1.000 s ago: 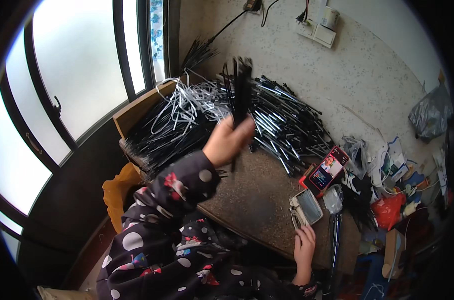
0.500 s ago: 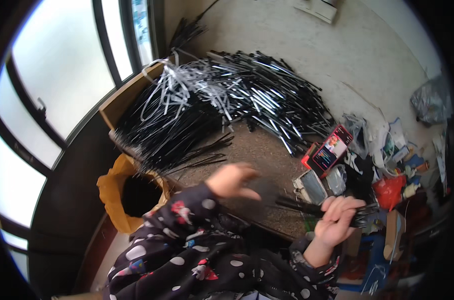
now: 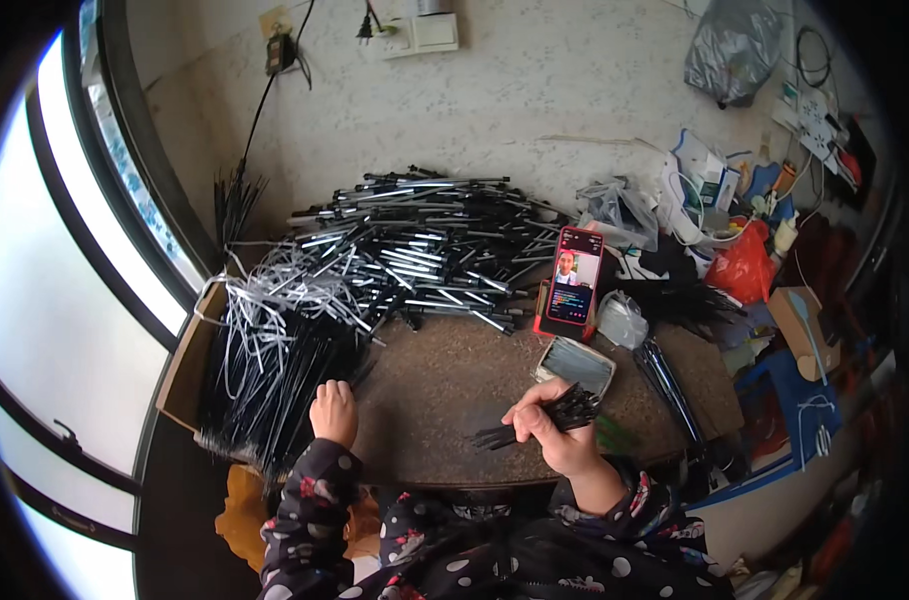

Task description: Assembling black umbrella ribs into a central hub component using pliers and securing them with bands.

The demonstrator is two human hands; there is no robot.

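Note:
My left hand [image 3: 335, 413], its fingers curled, rests at the right edge of a heap of thin black strips [image 3: 275, 375] on the table's left side. Whatever is under those fingers is hidden. To the right, near the table's front edge, my right hand [image 3: 565, 440] is closed around a short bundle of thin black sticks [image 3: 573, 405]. The ends of the bundle stick out on both sides of the fist. Just beyond that hand lies an open small box [image 3: 575, 366] with greyish contents.
A big pile of black and silver rods [image 3: 415, 250] lies along the wall. White strapping [image 3: 275, 290] tangles over the strips. A phone [image 3: 575, 275] stands on a red holder. Plastic bags, a red bag [image 3: 743, 262] and a cardboard piece [image 3: 803, 335] crowd the right.
The view has swung toward the wall and right. My left hand has gone from mid-table to the strips' edge, its fingers now curled. My right hand still grips the bundle.

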